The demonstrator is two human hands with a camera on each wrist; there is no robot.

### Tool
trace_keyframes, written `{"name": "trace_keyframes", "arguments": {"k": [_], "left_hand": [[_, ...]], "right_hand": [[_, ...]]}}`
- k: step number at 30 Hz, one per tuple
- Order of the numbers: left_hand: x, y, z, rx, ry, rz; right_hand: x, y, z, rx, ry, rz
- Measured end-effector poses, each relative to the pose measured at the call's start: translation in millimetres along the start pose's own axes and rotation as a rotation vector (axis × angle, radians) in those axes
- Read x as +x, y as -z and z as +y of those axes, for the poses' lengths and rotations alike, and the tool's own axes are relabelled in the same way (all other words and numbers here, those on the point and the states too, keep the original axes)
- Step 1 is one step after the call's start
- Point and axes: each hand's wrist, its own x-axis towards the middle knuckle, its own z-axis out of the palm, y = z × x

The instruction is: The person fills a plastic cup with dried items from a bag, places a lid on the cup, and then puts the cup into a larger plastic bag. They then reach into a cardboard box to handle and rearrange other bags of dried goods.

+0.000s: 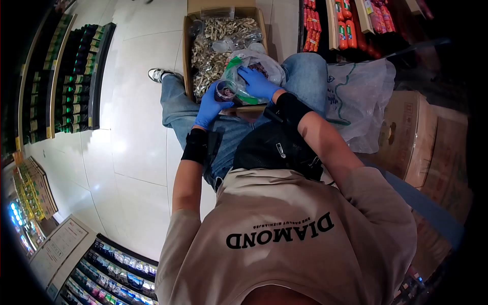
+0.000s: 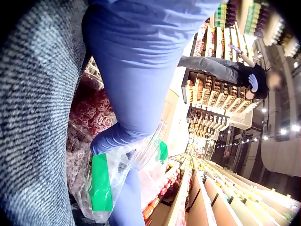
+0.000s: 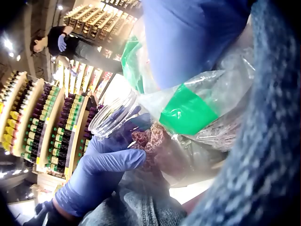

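At the left, beyond the bottle shelves (image 1: 81,76), the left hand (image 1: 207,108) has its grip closed round a clear tub (image 1: 225,91) that holds dark reddish pieces; the tub sits at the near left corner of an open cardboard box (image 1: 187,66) of pale dried pieces (image 1: 223,30). To handle it well, I would keep that grip just firm enough not to buckle the thin wall, the mouth facing up and close to the bag so strays drop somewhere useful. The left forearm runs forward from the lap, with the thumb wrapped along the tub's near side. Right of it, a clear bag (image 1: 274,63) with a green band rests over the near right part of the box, more dark pieces inside. The right hand (image 1: 260,84) lies over the bag, reaching forward and leftward with its wrist near the right knee (image 1: 307,76); whether its grip is open or pinching something I cannot tell (the film and the glove hide the fingertips in the right wrist view). Gentle fingers here would probably spare brittle pieces, and a wide-held bag mouth should help.
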Motion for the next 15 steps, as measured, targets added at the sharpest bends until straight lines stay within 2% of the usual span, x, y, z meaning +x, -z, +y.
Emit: {"name": "trace_keyframes", "arguments": {"k": [6,9,11,12,13,15], "left_hand": [[0.8,9.5,-0.6,0.009,0.005,0.001],[-1.2,14.3,3.8,0.075,-0.018,0.055],[-10.8,14.7,35.7,0.057,-0.054,0.248],[-10.3,25.0,25.5,0.058,-0.102,0.295],[-14.6,28.9,40.4,0.06,-0.098,0.293],[-33.8,38.8,67.1,-0.034,-0.098,0.455]], "right_hand": [[4.5,7.3,-11.8,-0.047,0.019,0.005],[3.1,10.7,-14.5,-0.047,-0.036,-0.014],[-0.3,2.2,-6.1,0.018,0.016,0.042],[-0.6,4.6,-5.0,0.017,0.013,0.044],[-1.5,6.6,-6.2,0.055,0.045,0.05],[-3.2,10.1,-9.0,0.099,0.079,0.054]]}}
